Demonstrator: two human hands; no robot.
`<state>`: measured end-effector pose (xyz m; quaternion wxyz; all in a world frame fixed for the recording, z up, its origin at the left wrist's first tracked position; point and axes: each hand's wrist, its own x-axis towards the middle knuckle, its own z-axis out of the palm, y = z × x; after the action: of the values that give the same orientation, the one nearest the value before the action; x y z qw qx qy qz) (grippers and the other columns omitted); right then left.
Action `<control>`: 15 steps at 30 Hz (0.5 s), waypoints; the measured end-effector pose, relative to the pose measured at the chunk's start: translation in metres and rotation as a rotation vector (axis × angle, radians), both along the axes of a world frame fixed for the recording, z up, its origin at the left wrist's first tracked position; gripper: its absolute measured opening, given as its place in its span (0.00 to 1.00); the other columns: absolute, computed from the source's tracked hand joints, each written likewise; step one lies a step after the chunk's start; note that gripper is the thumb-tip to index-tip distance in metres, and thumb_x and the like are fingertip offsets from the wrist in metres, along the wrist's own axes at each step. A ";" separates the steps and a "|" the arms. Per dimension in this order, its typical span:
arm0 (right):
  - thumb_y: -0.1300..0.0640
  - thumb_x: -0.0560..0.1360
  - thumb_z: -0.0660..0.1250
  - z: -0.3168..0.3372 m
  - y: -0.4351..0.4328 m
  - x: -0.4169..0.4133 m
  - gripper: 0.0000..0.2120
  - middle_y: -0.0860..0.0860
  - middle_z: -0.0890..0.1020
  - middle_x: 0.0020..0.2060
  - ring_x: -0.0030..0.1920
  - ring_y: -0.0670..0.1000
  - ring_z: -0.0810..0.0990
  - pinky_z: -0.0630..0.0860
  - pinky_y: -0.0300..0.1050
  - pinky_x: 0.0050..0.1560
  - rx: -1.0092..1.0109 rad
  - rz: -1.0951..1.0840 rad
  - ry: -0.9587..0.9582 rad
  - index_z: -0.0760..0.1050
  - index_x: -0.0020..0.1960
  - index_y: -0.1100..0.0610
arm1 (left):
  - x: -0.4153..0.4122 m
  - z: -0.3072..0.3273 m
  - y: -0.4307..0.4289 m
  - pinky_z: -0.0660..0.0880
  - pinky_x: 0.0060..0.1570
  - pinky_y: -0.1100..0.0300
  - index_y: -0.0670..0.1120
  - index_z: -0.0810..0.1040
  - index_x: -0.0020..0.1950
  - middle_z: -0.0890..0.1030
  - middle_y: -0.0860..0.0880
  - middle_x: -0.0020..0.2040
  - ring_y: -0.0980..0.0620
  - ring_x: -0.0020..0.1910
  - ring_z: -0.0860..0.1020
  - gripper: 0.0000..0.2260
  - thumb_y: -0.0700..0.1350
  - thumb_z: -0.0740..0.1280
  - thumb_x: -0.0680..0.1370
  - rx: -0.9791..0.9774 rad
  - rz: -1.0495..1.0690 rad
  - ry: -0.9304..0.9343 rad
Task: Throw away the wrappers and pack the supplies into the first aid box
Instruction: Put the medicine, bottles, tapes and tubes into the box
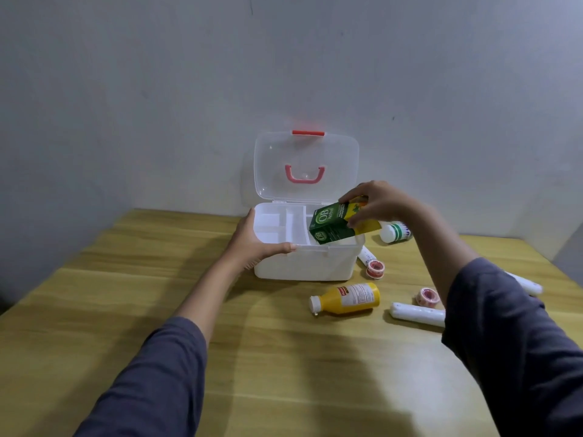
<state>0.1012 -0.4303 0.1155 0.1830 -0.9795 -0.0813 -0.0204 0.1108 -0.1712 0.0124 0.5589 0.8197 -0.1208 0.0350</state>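
head view: right hand (377, 200) holds green carton (334, 227) tilted, long axis down-left.

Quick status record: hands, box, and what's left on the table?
left hand: grips box's front-left rim
right hand: holds green carton, tilted over box's right side
box: lid open, tray compartments look empty
table: yellow bottle on its side, white bottle, two tape rolls, bandage rolls
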 end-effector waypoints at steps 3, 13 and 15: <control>0.54 0.66 0.74 -0.009 0.007 0.005 0.27 0.52 0.74 0.59 0.56 0.52 0.72 0.76 0.45 0.54 -0.033 0.019 -0.006 0.72 0.64 0.50 | 0.001 -0.001 0.000 0.74 0.63 0.47 0.56 0.69 0.67 0.75 0.51 0.65 0.51 0.64 0.74 0.48 0.65 0.80 0.50 -0.005 -0.004 0.004; 0.51 0.69 0.72 -0.043 0.033 0.025 0.33 0.53 0.73 0.63 0.60 0.53 0.72 0.70 0.42 0.56 -0.173 0.127 0.103 0.65 0.70 0.54 | 0.003 -0.003 0.001 0.75 0.62 0.49 0.55 0.69 0.67 0.75 0.51 0.64 0.52 0.63 0.74 0.46 0.61 0.80 0.52 -0.017 -0.020 -0.015; 0.52 0.68 0.73 -0.045 0.034 0.028 0.31 0.54 0.74 0.62 0.59 0.53 0.72 0.70 0.42 0.55 -0.205 0.137 0.087 0.66 0.68 0.54 | 0.004 -0.004 0.001 0.75 0.62 0.49 0.56 0.69 0.67 0.75 0.51 0.64 0.52 0.62 0.75 0.45 0.61 0.80 0.52 -0.021 -0.020 -0.013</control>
<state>0.1292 -0.3967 0.0707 0.0863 -0.9852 -0.1414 0.0430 0.1150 -0.1699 0.0079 0.5670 0.8122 -0.1323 0.0357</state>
